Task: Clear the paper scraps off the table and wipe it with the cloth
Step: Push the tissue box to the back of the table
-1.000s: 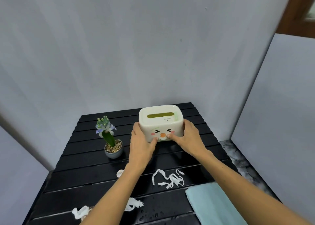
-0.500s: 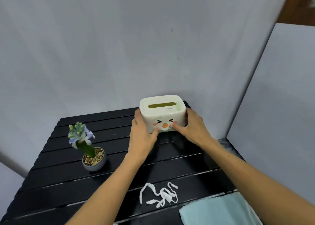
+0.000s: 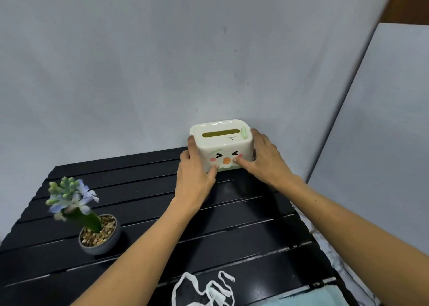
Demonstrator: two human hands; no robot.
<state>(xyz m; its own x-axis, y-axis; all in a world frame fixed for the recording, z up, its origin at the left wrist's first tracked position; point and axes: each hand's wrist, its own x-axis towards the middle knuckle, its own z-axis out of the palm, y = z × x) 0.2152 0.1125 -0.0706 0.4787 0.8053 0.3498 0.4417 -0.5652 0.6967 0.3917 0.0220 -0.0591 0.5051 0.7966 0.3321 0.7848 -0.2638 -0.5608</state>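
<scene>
A cream tissue box [image 3: 223, 143] with a cartoon face and a slot on top stands at the far right corner of the black slatted table [image 3: 144, 189], close to the wall. My left hand [image 3: 193, 174] grips its left side and my right hand [image 3: 263, 160] grips its right side, thumbs pressed on the front. White paper scraps [image 3: 204, 290] lie in a tangle at the near edge. A light blue cloth [image 3: 308, 297] lies flat at the near right corner, cut off by the frame.
A small grey pot with pebbles and a blue-flowered plant [image 3: 92, 226] stands at the left of the table. A grey wall [image 3: 162, 62] backs the table, a grey panel [image 3: 383, 143] stands at the right, and marbled floor [image 3: 329, 247] shows beside the right edge.
Both hands have pushed the tissue box away from me and to the right, up to the far corner by the wall. The view has shifted, so the left scraps are out of frame.
</scene>
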